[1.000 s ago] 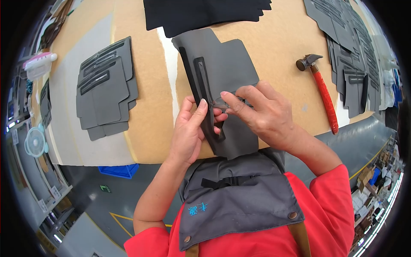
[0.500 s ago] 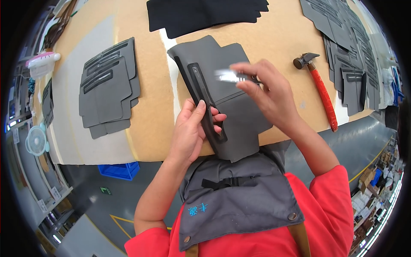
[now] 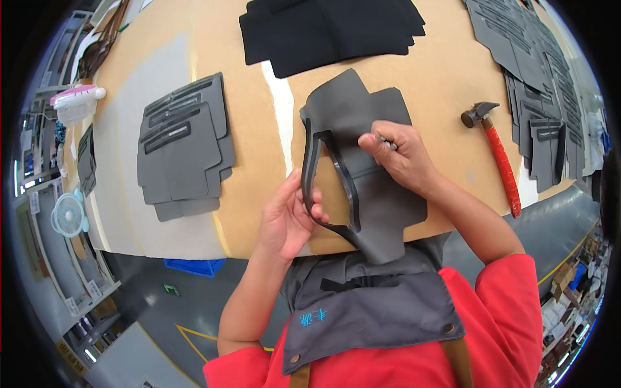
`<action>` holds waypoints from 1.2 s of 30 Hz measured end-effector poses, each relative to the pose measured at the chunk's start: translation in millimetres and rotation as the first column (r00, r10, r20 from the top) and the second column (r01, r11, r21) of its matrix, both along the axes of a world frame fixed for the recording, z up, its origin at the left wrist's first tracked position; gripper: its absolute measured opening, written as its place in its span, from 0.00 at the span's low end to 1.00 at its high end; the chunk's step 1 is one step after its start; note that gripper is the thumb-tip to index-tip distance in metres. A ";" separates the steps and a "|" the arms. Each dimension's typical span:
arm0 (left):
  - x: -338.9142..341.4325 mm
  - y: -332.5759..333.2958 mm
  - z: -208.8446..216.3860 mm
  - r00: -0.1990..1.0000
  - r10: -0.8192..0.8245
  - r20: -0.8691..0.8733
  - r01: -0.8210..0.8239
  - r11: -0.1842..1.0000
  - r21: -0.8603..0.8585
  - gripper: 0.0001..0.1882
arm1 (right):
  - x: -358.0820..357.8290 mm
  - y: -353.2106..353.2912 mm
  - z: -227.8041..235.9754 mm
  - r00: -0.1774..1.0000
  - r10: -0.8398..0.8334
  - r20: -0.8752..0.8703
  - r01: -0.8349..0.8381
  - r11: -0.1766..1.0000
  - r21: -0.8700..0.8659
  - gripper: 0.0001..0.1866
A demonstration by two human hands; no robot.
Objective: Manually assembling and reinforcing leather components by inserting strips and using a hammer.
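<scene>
A stepped-edged dark grey leather-like panel [image 3: 388, 194] lies at the near edge of the table. Its long slot, rimmed in black, gapes wide and shows the tabletop through it. My left hand [image 3: 288, 216] pinches the strip along the slot's left side, fingers curled into the opening and thumb outside, pulling it leftward. Over the panel's right part, my right hand [image 3: 404, 155] is closed in a fist around a small metal tool [image 3: 388, 143]; only a short grey end shows, so its kind is hidden.
Stacked grey panels with slots [image 3: 178, 145] lie at left, and more grey panels [image 3: 517, 39] at far right. Black pieces [image 3: 330, 39] lie beyond the work. A red-handled hammer [image 3: 501, 161] rests at right. A blue crate [image 3: 194, 266] stands below the table edge.
The slot, narrow before, is now spread wide, its left strip drawn outward by my left hand. My right hand has closed over the shiny tool, which earlier pointed left from my fingers.
</scene>
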State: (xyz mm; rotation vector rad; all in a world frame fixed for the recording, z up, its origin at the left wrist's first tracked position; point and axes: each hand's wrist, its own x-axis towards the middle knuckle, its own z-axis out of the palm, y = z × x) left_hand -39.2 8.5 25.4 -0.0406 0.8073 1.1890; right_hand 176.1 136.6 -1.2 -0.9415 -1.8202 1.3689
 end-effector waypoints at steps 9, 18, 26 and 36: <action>-2.7 56.6 3.0 0.931 -0.217 -0.294 0.170 0.969 -0.178 0.10 | 12.2 12.9 3.7 0.955 0.292 0.040 -0.295 0.949 0.108 0.23; 23.0 10.5 0.4 0.924 -0.085 -0.374 0.056 0.995 -0.087 0.11 | -3.9 35.2 30.5 0.971 0.218 0.103 -0.190 0.955 -0.228 0.18; 32.4 -9.2 1.6 0.919 -0.015 -0.394 -0.006 0.999 -0.052 0.12 | 24.1 -56.9 43.6 0.974 0.181 0.137 -0.135 0.947 -0.291 0.22; 38.9 -19.9 2.7 0.891 -0.009 -0.454 0.049 0.996 0.076 0.12 | 16.7 -74.1 31.8 0.996 0.052 0.079 0.004 0.811 -0.585 0.20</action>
